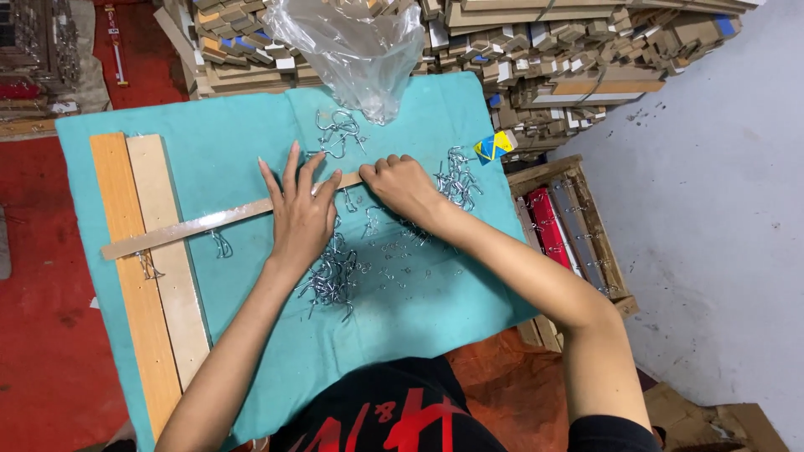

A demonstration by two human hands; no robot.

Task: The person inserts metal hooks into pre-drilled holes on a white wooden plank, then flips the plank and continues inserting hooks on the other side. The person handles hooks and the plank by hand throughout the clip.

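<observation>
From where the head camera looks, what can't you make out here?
- Wooden strip: its right end is hidden under the left hand and right hand.
- Metal hooks: too small and tangled to count.
- Clear plastic bag: its top is cut off by the frame edge.

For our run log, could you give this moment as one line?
left hand: flat on strip | right hand: gripping strip end | hooks: on cloth

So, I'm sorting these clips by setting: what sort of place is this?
Likely a small woodworking or assembly workshop: stacked wooden pieces, loose metal hooks on a teal cloth, and a wooden strip under both hands.
</observation>
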